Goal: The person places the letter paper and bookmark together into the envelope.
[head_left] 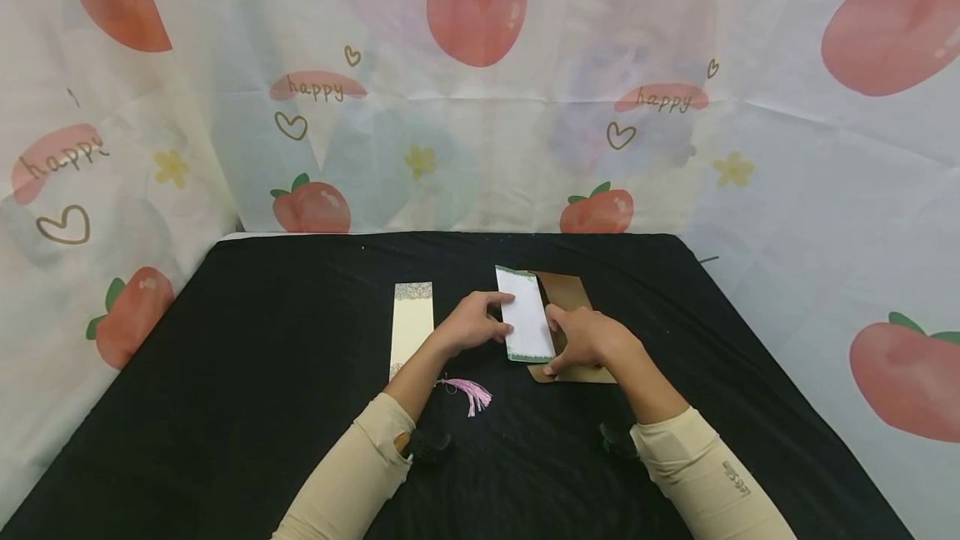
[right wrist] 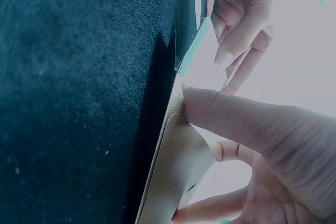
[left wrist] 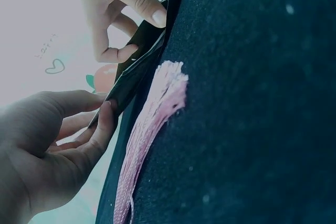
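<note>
A white card [head_left: 528, 319] with green patterned ends lies tilted over the left side of a brown paper envelope [head_left: 566, 288]. My left hand [head_left: 474, 323] pinches the card's left edge between thumb and fingers, as the left wrist view also shows. The right hand [head_left: 596, 338] grips the envelope near its opening. In the right wrist view its thumb [right wrist: 231, 114] lies by the envelope's lower edge, close to the card. How far the card reaches into the envelope is hidden.
To the left lies a cream bookmark [head_left: 411, 319] with lacy printed ends, partly behind my left forearm. Its pink tassel [head_left: 472, 394] spreads over the black cloth [head_left: 300, 407]. A printed curtain [head_left: 480, 148] stands behind the table.
</note>
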{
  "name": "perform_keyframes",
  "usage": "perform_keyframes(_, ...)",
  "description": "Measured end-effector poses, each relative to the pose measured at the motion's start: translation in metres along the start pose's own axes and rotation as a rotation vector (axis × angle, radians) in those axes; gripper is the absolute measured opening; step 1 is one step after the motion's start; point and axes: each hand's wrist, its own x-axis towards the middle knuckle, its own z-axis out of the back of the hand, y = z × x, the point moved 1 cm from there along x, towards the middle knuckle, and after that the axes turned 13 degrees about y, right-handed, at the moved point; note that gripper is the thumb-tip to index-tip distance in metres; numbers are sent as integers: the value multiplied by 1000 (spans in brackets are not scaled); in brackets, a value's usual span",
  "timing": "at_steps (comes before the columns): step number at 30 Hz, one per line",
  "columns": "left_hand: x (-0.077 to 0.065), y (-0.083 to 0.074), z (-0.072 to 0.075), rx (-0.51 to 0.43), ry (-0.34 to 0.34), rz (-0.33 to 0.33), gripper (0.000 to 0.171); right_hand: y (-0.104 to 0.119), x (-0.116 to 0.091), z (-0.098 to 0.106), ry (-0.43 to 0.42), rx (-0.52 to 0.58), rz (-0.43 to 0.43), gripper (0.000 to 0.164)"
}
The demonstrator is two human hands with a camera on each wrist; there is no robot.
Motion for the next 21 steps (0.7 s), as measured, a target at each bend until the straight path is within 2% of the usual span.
perform_keyframes(12,2,-1,-3,-40,-60,15,56,1,2,2,5,-21,-3,66)
perform_keyframes(21,2,-2,-8,-81,-57,13,54,2,3,2,6,-27,-1,69)
